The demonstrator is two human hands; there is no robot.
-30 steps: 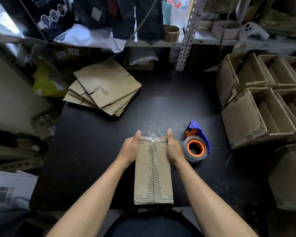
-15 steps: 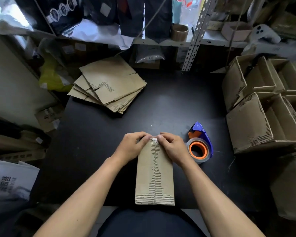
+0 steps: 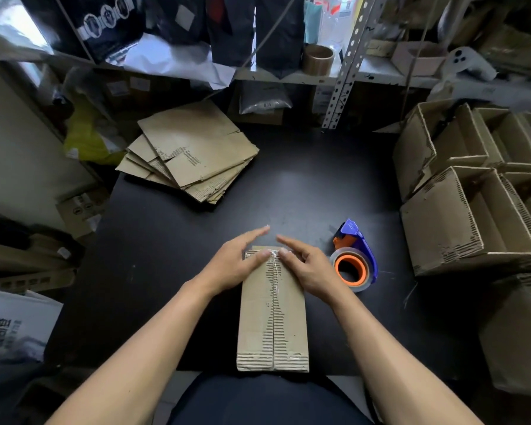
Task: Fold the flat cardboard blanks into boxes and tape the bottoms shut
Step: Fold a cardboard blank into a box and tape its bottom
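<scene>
Pressing w/ straight fingers, the left hand [image 3: 236, 265] and right hand [image 3: 307, 266] lie flat on the far end of the box [image 3: 273, 317], thumbs on the clear tape along its seam. Both hands are wide, holding nothing. Box stands bottom-up at the near edge of the black table [image 3: 172, 246], tape dispenser [image 3: 354, 259] just beside the right hand, flat blanks [image 3: 193, 151] far left & finished boxes [image 3: 466, 216] on the right

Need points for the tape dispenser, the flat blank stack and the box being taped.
tape dispenser [image 3: 350, 268]: head view, on the orange core's rim.
flat blank stack [image 3: 193, 148]: head view, on the top sheet's face.
box being taped [image 3: 272, 320]: head view, on the centre seam.
</scene>
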